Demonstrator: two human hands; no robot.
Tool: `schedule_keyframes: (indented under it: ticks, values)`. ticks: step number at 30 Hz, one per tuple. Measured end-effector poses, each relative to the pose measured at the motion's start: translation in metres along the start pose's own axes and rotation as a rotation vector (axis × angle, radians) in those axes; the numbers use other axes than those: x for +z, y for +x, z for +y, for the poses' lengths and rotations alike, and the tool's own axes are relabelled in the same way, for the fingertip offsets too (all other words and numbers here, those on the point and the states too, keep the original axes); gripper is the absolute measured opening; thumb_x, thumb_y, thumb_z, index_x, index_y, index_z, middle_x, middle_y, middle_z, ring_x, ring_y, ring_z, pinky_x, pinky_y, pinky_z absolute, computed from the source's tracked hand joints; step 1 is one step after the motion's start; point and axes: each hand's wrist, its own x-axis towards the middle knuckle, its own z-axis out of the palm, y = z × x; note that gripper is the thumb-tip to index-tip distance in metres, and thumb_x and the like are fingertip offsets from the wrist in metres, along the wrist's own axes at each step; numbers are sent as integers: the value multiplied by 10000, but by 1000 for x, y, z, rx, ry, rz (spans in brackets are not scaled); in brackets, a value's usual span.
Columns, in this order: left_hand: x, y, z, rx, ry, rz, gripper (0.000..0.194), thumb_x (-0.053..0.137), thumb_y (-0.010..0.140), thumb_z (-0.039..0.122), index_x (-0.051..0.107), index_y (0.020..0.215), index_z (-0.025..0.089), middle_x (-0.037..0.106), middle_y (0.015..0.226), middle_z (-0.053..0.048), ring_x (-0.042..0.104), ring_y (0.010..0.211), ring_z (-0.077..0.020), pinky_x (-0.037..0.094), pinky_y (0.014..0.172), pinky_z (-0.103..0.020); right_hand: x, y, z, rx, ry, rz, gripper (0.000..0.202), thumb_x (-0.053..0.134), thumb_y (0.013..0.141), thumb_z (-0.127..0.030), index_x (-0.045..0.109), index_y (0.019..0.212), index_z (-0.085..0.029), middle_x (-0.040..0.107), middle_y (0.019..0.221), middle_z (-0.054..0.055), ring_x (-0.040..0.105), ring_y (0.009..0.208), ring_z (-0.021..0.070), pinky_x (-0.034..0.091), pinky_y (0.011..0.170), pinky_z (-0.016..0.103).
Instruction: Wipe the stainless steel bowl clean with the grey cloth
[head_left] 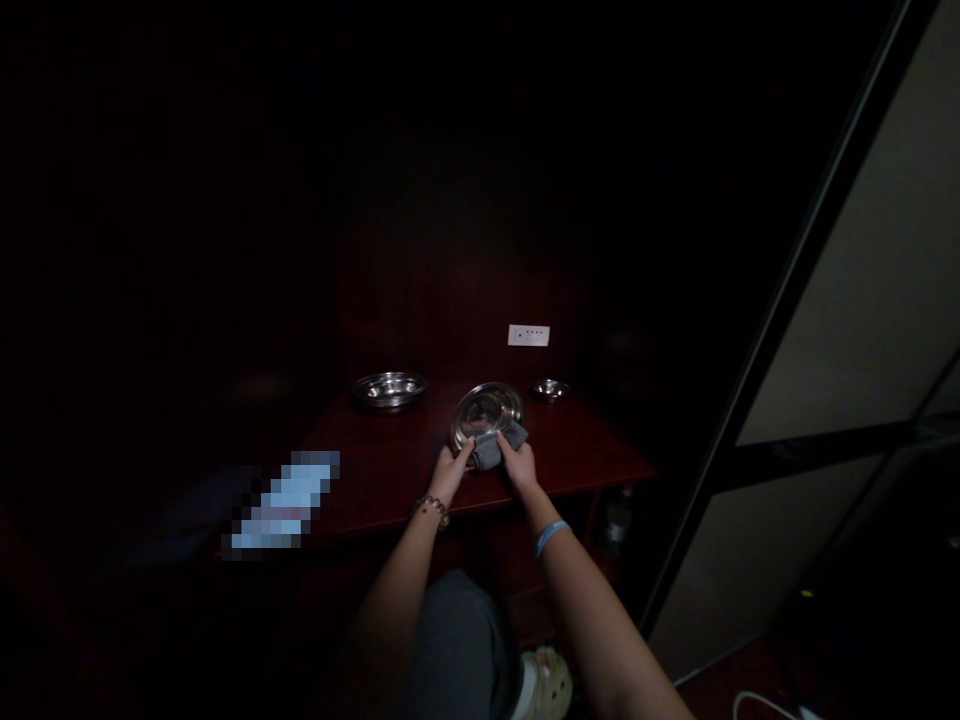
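Note:
A shiny metal plate (pixel 486 408) is held tilted above the front part of a dark red tabletop (pixel 360 480). My left hand (pixel 451 472) grips its lower left rim, thumb on the upper face. With my right hand (pixel 517 462) I pinch a grey cloth (pixel 489 450) against the lower right of the plate, and the cloth spreads across to my left thumb. Farther back on the left stands a wide metal bowl or stack of dishes (pixel 390 390). A small metal bowl (pixel 550 390) sits at the back right.
A white socket panel (pixel 529 335) is on the back wall. A blurred-out bright blue patch (pixel 285 505) lies by the table's left edge. Below the right side is a jar (pixel 618 522). A pale framed panel (pixel 847 250) stands at right, and a white cable (pixel 761 698) is on the floor.

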Motion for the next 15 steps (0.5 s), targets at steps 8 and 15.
schedule_keyframes:
  ticks: [8,15]
  values:
    - [0,5,-10,27,8,-59,446,696,797,289,576,1202,147,679,1166,-138,699,908,-196,592,664,-278,1,-3,-6,86,-46,69,541,571,747,-653,713,862,-144,737,798,95,697,766,238,553,705,334]
    - [0,6,-11,51,-45,-21,350,701,771,266,646,1089,131,712,1111,-117,673,1025,-221,554,881,-354,0,-9,-15,14,182,-173,495,683,718,-548,667,1024,-159,732,1005,78,681,956,212,511,907,334]
